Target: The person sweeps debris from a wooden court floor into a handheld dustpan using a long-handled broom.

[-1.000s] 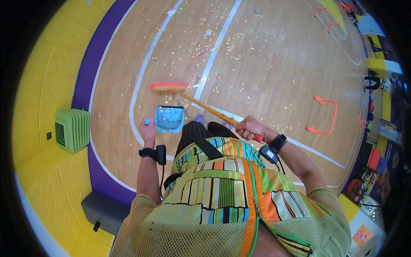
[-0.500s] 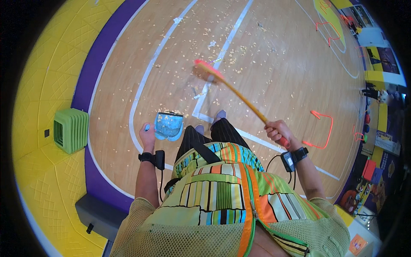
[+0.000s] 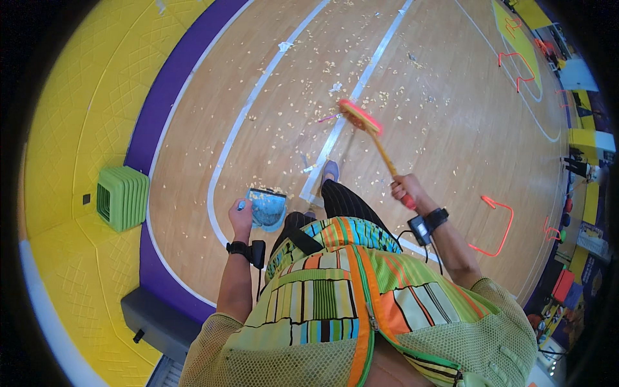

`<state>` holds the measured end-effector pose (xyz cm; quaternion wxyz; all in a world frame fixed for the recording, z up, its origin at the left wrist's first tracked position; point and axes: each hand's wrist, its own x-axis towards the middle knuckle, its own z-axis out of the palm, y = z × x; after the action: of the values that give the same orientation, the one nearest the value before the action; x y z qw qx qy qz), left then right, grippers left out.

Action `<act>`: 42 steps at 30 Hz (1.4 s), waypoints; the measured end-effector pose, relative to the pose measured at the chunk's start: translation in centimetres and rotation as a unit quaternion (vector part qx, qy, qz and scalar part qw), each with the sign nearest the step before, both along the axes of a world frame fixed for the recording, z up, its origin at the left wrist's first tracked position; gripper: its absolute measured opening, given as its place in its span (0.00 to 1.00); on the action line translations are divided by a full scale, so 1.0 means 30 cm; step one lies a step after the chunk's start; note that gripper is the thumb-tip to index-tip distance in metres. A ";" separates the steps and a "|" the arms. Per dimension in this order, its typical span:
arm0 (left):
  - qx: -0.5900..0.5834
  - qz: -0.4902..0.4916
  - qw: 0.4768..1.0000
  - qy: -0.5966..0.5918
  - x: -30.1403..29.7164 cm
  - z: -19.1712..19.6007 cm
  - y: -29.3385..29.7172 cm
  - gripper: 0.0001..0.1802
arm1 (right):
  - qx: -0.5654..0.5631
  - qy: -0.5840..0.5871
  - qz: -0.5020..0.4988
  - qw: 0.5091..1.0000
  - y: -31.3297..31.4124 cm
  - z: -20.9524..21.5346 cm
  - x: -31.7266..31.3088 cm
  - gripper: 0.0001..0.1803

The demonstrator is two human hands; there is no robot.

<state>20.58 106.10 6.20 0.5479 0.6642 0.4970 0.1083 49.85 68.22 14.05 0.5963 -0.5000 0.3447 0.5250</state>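
Right hand point(image 3: 403, 189) is gripping the orange broom handle's red end, fingers wrapped fully around it. The orange-and-pink flat-headed broom point(image 3: 358, 117) is reaching forward, its head sitting on the white painted floor line point(image 3: 335, 135) amid scattered pale debris point(image 3: 387, 97). Left hand point(image 3: 241, 216) is closed on the handle of the blue plastic dustpan point(image 3: 268, 208), just left of that line, near the grey shoe point(image 3: 329, 171).

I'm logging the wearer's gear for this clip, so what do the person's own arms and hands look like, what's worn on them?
Both forearms are bare below short yellow-green mesh sleeves. The left hand and right hand wear no gloves. Each wrist carries a black strap with a small black box: the left wrist device and the right wrist device, which has a thin dark cable trailing from it.
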 end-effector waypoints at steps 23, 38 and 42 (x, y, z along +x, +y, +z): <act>0.042 0.082 0.996 0.004 0.357 0.179 0.419 0.07 | -0.026 -0.094 -0.058 0.994 -0.042 0.121 0.588 0.10; 0.019 -0.206 0.977 -0.050 1.134 0.092 0.799 0.07 | 0.058 0.044 -0.008 0.997 0.665 0.255 0.487 0.10; -0.011 -0.215 0.973 -0.086 1.215 0.017 0.831 0.06 | 0.124 0.107 -0.062 0.985 0.700 0.376 0.464 0.10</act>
<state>57.02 131.05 6.71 0.6060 0.7377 0.2949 0.0395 63.77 89.22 25.33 0.6448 -0.3407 0.3687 0.5764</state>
